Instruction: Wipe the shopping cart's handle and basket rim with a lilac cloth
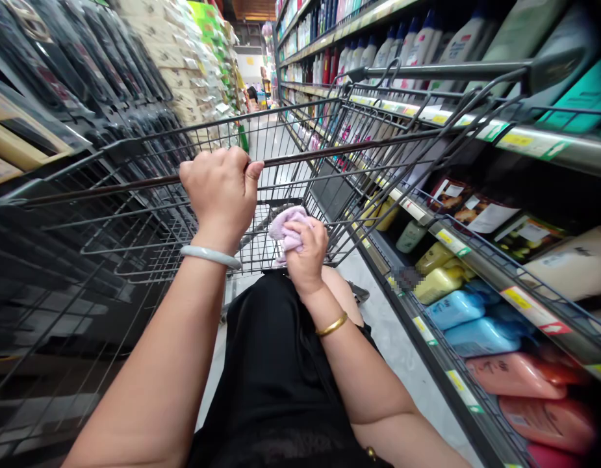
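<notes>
A dark wire shopping cart stands right in front of me, turned at a slant. My left hand, with a pale bangle on the wrist, is closed around the cart's rusty top rail. Lower and to the right, my right hand is closed on a crumpled lilac cloth. The cloth is up against the cart's wire side; whether it presses on a wire I cannot tell. A gold bangle circles the right wrist. The cart's thick handle bar lies at upper right, with neither hand on it.
Shelves of bottles line the right side, with blue bottles and coral bottles low down near the cart. On the left hang packaged goods. A pale floor aisle runs ahead between them.
</notes>
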`<action>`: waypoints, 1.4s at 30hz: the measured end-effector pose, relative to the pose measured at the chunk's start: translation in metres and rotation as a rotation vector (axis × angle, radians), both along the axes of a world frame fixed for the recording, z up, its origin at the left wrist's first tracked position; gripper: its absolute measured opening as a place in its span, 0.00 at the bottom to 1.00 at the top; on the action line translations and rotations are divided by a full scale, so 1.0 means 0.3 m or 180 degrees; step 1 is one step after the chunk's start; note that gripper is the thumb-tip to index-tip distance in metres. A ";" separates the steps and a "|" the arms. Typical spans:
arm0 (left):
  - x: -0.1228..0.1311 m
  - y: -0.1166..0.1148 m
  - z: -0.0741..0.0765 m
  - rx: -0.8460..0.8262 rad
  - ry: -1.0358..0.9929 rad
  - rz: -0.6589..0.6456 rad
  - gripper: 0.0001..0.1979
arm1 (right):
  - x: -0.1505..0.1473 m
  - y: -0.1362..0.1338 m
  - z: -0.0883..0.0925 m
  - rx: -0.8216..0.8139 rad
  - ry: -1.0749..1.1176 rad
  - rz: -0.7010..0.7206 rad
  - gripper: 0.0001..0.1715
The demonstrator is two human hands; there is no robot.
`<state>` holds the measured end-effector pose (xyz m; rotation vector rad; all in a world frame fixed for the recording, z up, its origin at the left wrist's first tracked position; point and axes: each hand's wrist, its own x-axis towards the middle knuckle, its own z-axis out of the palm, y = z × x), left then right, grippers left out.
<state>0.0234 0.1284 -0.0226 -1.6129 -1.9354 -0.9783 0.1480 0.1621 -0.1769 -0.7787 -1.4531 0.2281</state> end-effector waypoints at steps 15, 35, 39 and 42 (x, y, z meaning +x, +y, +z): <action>0.004 -0.002 0.003 -0.0043 -0.0077 -0.0051 0.24 | -0.025 -0.027 -0.026 0.0016 -0.0855 0.0356 0.15; -0.017 0.011 -0.015 0.0108 -0.0137 -0.0300 0.28 | 0.064 0.070 -0.029 -0.0151 0.0372 -0.0268 0.14; -0.018 0.013 -0.017 0.0113 0.0040 -0.0092 0.27 | 0.030 0.030 -0.023 -0.0165 -0.0282 -0.0114 0.14; -0.019 0.013 -0.017 0.0099 0.0149 -0.0005 0.27 | 0.048 0.039 -0.006 0.0105 -0.0362 0.0031 0.15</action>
